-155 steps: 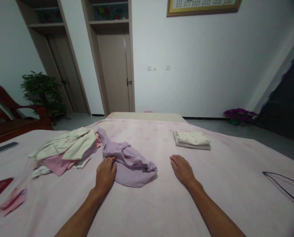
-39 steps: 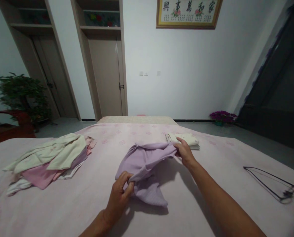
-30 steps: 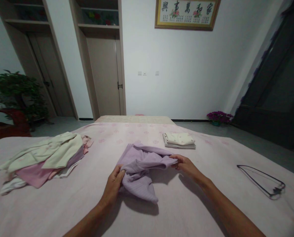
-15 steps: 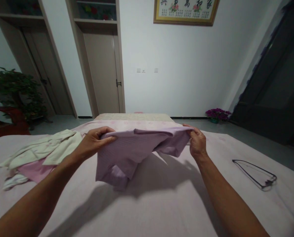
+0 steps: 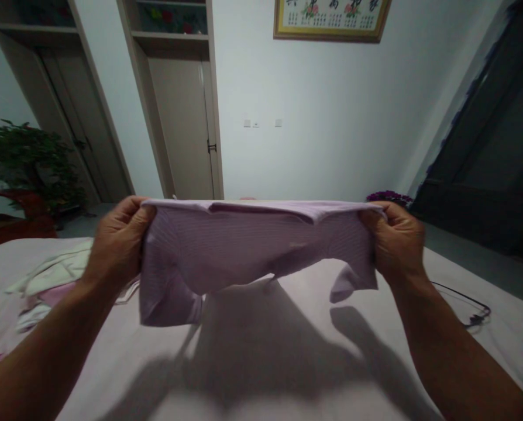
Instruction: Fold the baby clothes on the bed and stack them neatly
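Observation:
A light purple ribbed shirt is stretched wide between my two hands, held up over the pale pink bed sheet. My left hand is closed on its upper left corner, thumb on the near side. My right hand pinches the upper right corner in the same way. The neckline runs along the top between them, and short sleeves droop below each hand. The shirt's lower part hangs loosely, bunched away from me, and throws a shadow on the sheet.
Left of my left forearm lies a pile of cream and pink clothes. A dark wire clothes hanger rests on the sheet at the right, partly behind my right forearm. Beyond stand a wooden chair and a leafy plant.
Both hands have moved apart and up, pulling the shirt wide. Its top edge is now taut and higher. My right forearm now covers part of the hanger.

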`<act>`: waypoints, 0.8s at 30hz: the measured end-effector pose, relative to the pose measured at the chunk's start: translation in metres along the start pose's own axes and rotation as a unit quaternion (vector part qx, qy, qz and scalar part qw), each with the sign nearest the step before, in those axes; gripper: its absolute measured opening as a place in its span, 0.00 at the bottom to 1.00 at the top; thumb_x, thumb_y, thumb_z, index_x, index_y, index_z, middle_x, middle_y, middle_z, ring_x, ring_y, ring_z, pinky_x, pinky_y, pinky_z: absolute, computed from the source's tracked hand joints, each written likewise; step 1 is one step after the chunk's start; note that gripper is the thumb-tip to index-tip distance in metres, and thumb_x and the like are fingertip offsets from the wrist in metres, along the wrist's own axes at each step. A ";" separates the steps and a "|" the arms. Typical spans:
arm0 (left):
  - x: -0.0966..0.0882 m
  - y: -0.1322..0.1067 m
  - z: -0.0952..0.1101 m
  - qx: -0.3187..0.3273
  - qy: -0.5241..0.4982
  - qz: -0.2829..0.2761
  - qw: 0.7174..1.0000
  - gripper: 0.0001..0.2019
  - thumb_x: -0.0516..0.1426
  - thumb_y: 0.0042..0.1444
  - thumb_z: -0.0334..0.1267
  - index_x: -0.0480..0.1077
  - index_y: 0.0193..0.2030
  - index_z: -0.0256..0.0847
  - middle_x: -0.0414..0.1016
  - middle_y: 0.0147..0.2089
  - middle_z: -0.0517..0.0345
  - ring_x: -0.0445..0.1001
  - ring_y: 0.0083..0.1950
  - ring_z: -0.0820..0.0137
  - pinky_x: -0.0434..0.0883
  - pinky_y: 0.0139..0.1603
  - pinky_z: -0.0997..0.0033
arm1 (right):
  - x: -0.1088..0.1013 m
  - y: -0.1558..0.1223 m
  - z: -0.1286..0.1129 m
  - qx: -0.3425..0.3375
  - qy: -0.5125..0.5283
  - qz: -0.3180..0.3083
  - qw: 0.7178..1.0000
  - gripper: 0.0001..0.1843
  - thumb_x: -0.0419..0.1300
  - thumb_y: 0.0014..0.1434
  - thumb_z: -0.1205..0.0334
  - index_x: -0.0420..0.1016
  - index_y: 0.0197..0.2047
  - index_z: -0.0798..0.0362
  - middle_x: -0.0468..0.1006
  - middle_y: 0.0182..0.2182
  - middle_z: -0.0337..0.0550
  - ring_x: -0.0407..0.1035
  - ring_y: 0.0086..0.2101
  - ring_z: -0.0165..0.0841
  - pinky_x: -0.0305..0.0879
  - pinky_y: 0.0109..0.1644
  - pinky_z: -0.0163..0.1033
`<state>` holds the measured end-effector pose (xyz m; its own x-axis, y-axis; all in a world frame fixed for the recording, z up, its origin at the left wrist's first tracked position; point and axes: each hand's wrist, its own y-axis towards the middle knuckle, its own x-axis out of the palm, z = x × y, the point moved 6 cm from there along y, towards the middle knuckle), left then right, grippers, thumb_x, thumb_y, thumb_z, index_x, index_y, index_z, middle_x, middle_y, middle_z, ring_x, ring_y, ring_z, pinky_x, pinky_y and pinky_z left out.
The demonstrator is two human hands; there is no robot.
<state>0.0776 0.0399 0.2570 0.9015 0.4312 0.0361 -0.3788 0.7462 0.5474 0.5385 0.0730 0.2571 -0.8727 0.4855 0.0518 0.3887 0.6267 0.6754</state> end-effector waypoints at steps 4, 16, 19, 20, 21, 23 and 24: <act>-0.012 0.014 0.093 0.149 0.139 0.050 0.978 0.17 0.58 0.60 0.52 0.71 0.44 0.38 0.66 0.33 0.66 0.63 0.30 0.79 0.60 0.34 0.78 | -0.011 0.023 -0.056 -0.055 0.019 0.034 0.998 0.12 0.69 0.53 0.52 0.76 0.34 0.49 0.69 0.26 0.36 0.59 0.24 0.28 0.54 0.26 0.34; 0.060 0.049 -0.149 0.027 0.538 -0.218 0.814 0.17 0.49 0.64 0.50 0.74 0.44 0.44 0.80 0.43 0.53 0.76 0.44 0.61 0.65 0.39 0.70 | 0.085 0.021 0.157 0.014 -0.419 -0.243 0.875 0.15 0.60 0.59 0.49 0.79 0.33 0.51 0.80 0.31 0.42 0.69 0.31 0.34 0.52 0.31 0.36; 0.066 0.044 -0.211 -0.035 0.598 -0.228 0.768 0.17 0.47 0.65 0.50 0.73 0.46 0.46 0.81 0.45 0.53 0.77 0.45 0.61 0.65 0.39 0.70 | 0.106 -0.005 0.207 0.039 -0.480 -0.316 0.817 0.16 0.56 0.63 0.50 0.79 0.38 0.51 0.82 0.37 0.46 0.72 0.37 0.36 0.52 0.34 0.36; 0.068 0.047 -0.222 -0.041 0.609 -0.225 0.760 0.17 0.47 0.65 0.50 0.73 0.46 0.47 0.81 0.45 0.53 0.77 0.46 0.60 0.65 0.38 0.70 | 0.112 -0.009 0.217 0.043 -0.491 -0.326 0.806 0.16 0.54 0.64 0.50 0.79 0.39 0.51 0.82 0.38 0.47 0.72 0.39 0.37 0.53 0.35 0.36; 0.071 0.051 -0.229 -0.042 0.615 -0.222 0.755 0.17 0.47 0.65 0.50 0.73 0.47 0.47 0.81 0.45 0.53 0.78 0.46 0.59 0.66 0.39 0.69 | 0.117 -0.010 0.224 0.046 -0.501 -0.329 0.799 0.17 0.53 0.65 0.49 0.79 0.41 0.50 0.82 0.39 0.48 0.72 0.40 0.38 0.53 0.36 0.36; 0.077 0.062 -0.239 -0.034 0.619 -0.216 0.754 0.18 0.46 0.66 0.50 0.73 0.48 0.46 0.80 0.47 0.50 0.78 0.46 0.57 0.67 0.40 0.66 | 0.127 -0.009 0.234 0.050 -0.516 -0.326 0.791 0.19 0.52 0.66 0.48 0.78 0.43 0.50 0.82 0.41 0.49 0.73 0.41 0.39 0.54 0.37 0.37; 0.080 0.067 -0.243 -0.031 0.622 -0.213 0.752 0.19 0.45 0.66 0.49 0.73 0.48 0.46 0.80 0.47 0.49 0.78 0.47 0.56 0.67 0.41 0.65 | 0.132 -0.007 0.238 0.056 -0.521 -0.323 0.788 0.19 0.51 0.66 0.48 0.78 0.45 0.50 0.81 0.42 0.50 0.73 0.42 0.40 0.55 0.37 0.37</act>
<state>0.0732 0.2476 0.0931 0.0641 0.2582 -0.9640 -0.1542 0.9569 0.2461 0.4913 0.2776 0.0839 -0.2045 0.2427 -0.9483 0.0369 0.9700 0.2403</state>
